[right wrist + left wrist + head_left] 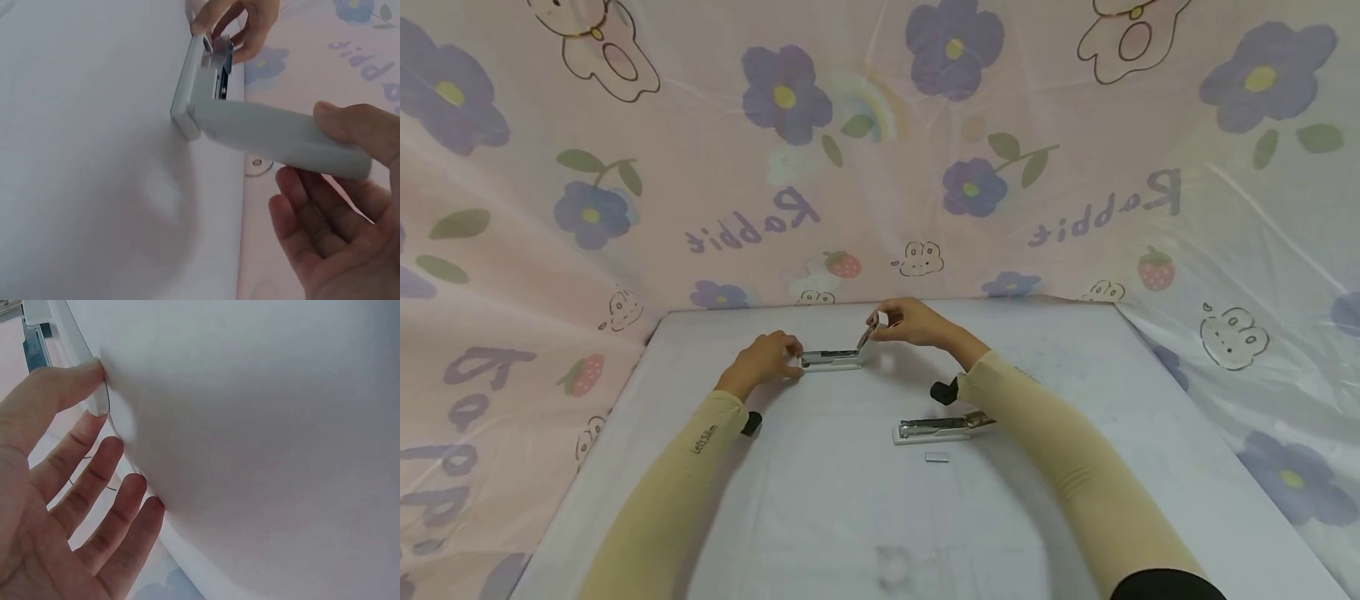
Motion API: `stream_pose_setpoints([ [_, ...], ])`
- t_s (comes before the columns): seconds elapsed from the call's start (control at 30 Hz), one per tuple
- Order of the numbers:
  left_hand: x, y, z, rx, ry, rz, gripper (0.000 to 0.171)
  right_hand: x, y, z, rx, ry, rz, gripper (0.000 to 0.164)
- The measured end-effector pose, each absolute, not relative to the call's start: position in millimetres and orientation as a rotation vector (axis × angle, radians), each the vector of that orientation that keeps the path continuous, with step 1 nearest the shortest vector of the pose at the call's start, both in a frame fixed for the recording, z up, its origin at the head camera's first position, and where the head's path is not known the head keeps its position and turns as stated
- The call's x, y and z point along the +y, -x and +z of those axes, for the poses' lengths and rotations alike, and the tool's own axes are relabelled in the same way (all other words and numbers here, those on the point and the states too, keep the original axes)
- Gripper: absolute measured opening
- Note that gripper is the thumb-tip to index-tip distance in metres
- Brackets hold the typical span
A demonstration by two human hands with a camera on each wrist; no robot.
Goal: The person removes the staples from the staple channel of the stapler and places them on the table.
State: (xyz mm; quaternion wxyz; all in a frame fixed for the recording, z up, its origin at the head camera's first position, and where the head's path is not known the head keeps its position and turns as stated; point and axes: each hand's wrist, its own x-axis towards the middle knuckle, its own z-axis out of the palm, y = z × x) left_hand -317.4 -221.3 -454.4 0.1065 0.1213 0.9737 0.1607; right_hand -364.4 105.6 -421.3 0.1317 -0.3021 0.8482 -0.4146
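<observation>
A white stapler [833, 366] lies at the far side of the table with its top cover swung up, so the metal magazine shows. My left hand [763, 363] pinches the front end of its base between thumb and index finger; the other fingers spread loosely in the left wrist view. My right hand [914, 322] grips the free end of the raised cover [269, 134], thumb on one side and fingers on the other. Nearer to me a second stapler [931, 430], also opened, has its rear end partly hidden by my right forearm.
A small strip of staples [937, 457] lies just in front of the second stapler. The white table [805, 508] ends shortly behind the far stapler, where a patterned cloth [865, 183] hangs. Black wrist straps show at both sleeves.
</observation>
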Motion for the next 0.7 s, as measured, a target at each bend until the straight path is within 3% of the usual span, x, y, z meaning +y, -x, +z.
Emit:
stream_pose_setpoints([
  [0.7, -222.8, 316.4, -452.3, 2.843, -0.337, 0.538, 0.038, 129.4, 362.8, -439.9, 2.546, 0.834, -0.975, 0.028],
])
